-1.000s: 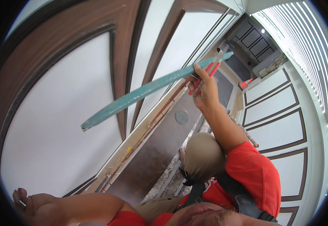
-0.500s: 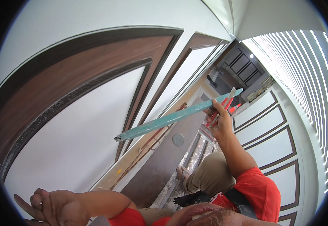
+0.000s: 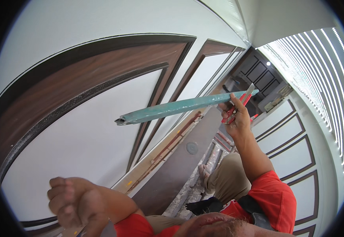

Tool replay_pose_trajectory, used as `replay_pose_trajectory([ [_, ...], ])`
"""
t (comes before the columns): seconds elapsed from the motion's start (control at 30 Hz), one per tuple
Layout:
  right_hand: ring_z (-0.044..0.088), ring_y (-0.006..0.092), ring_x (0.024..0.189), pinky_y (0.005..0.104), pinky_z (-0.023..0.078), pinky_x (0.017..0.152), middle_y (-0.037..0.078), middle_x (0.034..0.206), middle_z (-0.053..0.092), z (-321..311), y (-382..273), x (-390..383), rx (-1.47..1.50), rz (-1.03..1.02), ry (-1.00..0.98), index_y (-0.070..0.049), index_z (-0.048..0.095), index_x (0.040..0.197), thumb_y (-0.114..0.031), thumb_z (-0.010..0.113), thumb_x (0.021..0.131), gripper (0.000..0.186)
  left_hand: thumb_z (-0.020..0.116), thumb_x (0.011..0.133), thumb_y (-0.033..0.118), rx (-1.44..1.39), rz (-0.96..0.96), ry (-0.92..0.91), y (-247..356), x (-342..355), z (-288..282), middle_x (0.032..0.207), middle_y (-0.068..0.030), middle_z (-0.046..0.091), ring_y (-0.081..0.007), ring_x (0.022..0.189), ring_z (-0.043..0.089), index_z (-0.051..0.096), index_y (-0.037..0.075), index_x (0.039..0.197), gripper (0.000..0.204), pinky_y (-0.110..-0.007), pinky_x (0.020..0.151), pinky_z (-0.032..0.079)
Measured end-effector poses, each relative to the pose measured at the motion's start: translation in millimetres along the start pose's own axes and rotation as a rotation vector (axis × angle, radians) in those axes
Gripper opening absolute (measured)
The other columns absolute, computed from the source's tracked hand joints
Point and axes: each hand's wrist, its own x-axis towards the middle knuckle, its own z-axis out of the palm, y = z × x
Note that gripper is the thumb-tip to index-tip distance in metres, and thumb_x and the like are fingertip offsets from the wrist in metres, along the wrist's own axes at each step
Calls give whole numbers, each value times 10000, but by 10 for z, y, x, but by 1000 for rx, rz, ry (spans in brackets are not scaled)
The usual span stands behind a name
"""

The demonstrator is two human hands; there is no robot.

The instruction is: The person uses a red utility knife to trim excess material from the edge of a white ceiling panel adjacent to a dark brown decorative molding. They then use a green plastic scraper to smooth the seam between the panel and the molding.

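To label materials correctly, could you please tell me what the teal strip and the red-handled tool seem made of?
The teal strip looks wrapped in glossy plastic film, judging by its shiny highlights; its core is unclear. The red-handled tool has evenly coloured red parts, probably plastic, and a thin grey blade, likely metal.

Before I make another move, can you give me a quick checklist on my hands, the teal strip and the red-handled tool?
1. Right hand gripping the teal strip: ok.
2. Red-handled tool held in that same hand: ok.
3. Its metal tip clear of the fingers: ok.
4. Left hand supporting the strip: not ok, apart from it.
5. Left hand empty: cannot tell, blurred.
6. Strip clear of the white wall panel: cannot tell, depth unclear.
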Motion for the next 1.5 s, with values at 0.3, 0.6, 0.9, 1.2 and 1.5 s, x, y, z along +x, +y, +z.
replay_pose_trajectory([
  [0.3,767,212,793,246,459,456,82,874,724,555,186,113,238,24,-309,-52,625,1028,-222,765,944,235,944,733,363,-48,-434,-637,305,-68,976,746,-75,694,-120,623,620,752,2,1092,544,-257,559,482],
  [0.6,740,195,806,235,456,464,80,938,690,685,50,142,303,-15,-517,-51,599,1057,-206,768,949,253,870,855,198,-383,-694,-226,607,-83,1691,1336,-254,630,-271,1201,658,492,-22,1474,758,-362,911,601],
  [0.9,650,142,637,228,423,489,38,799,615,229,51,868,76,-369,-643,-96,538,961,-171,808,924,283,675,1005,412,-322,-770,-126,720,71,2149,1074,-149,724,-266,1004,740,609,-45,1172,491,-429,904,641],
  [1.2,507,77,685,234,401,595,10,809,595,-177,-177,2021,-100,-750,-342,-20,661,1208,-180,786,951,327,614,1010,515,-243,-768,-7,347,391,2123,1103,-139,701,-209,998,717,585,-26,1222,582,-325,880,639],
  [1.5,643,250,1186,368,559,951,117,1401,629,-35,-293,2854,-496,-1395,-580,-72,675,1323,-103,849,841,514,648,984,510,-64,-825,94,226,429,2156,1124,-116,693,-197,1012,706,588,13,1244,564,-296,859,642],
])
